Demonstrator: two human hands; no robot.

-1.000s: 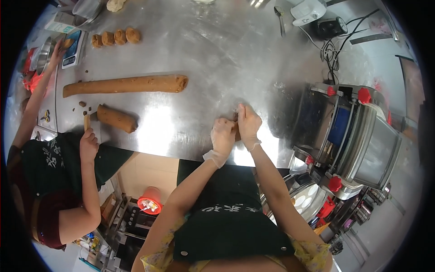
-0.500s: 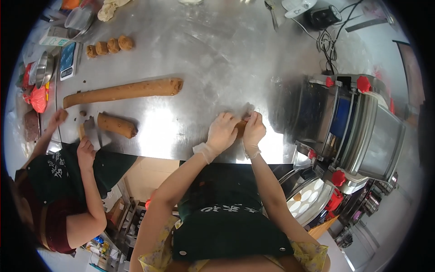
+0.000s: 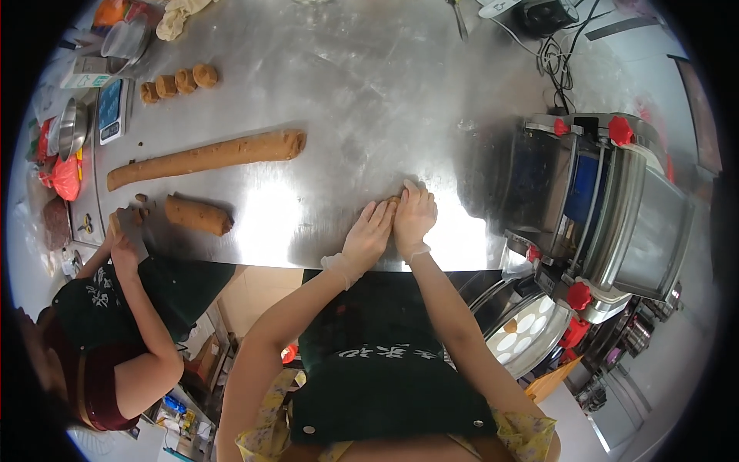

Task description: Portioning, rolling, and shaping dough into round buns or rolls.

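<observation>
Gloved in thin clear plastic, my left hand (image 3: 368, 237) and my right hand (image 3: 414, 219) press together low over the metal worktop. A small piece of brown dough (image 3: 393, 199) sits between them, mostly hidden by my fingers. Both hands are closed on it. To their left lie a long brown dough log (image 3: 215, 156) and, nearer the front edge, a shorter dough log (image 3: 198, 215). Farther back, several round dough pieces (image 3: 185, 82) stand in a row.
At the left, a co-worker's hands (image 3: 123, 250) hold a scraper (image 3: 132, 231) beside dough crumbs. A digital scale (image 3: 113, 112) and a metal bowl (image 3: 73, 127) stand behind. A roller machine (image 3: 589, 192) with red knobs takes up the right side; cables (image 3: 556, 69) lie beyond it.
My hands have come closer together and flattened over the dough piece, covering more of it. The co-worker's two hands have come together at the scraper.
</observation>
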